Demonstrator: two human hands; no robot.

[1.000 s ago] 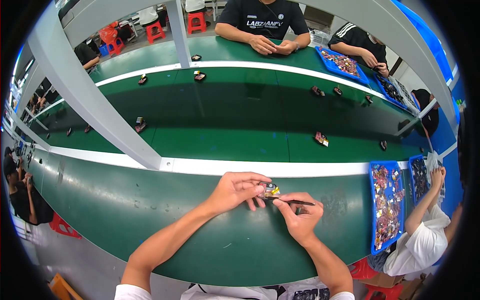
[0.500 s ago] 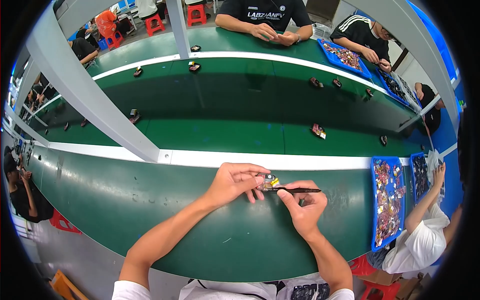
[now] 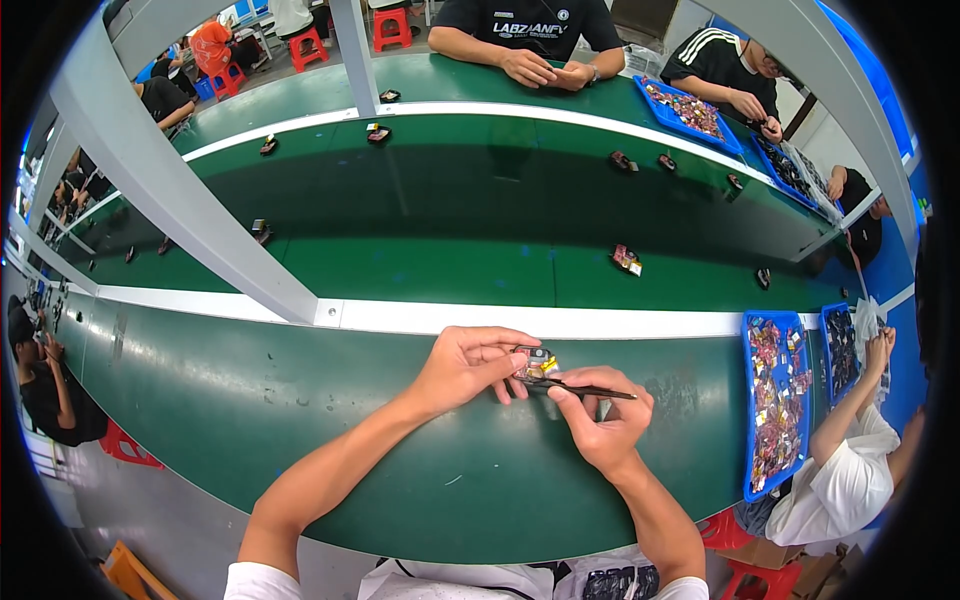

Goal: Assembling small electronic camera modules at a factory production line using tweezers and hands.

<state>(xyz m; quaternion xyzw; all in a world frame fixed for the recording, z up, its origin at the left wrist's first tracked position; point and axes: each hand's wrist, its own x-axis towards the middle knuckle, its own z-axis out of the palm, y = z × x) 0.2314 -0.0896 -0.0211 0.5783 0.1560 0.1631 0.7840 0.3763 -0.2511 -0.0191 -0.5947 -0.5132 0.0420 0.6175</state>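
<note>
Above the near green table, my left hand (image 3: 470, 368) is closed on a small black electronic housing (image 3: 540, 356). Reddish parts and a yellow piece show inside it; my fingers hide its left end. My right hand (image 3: 607, 415) pinches slim black tweezers (image 3: 600, 391) between thumb and fingers. Their working end meets the housing's lower right edge, and the other end points right past my fingers. Exactly what the tips touch is too small to make out.
Beyond a white rail, a green conveyor belt (image 3: 420, 255) carries several similar housings, one (image 3: 627, 260) nearby. At right stand a blue tray (image 3: 748, 400) of small parts and another tray (image 3: 824, 340) of black pieces. A grey post (image 3: 190, 190) rises left. Co-workers sit around.
The housings on the belt have shifted slightly left. My right hand has tilted the tweezers, their free end now lower and a little further left. My left hand has stayed put.
</note>
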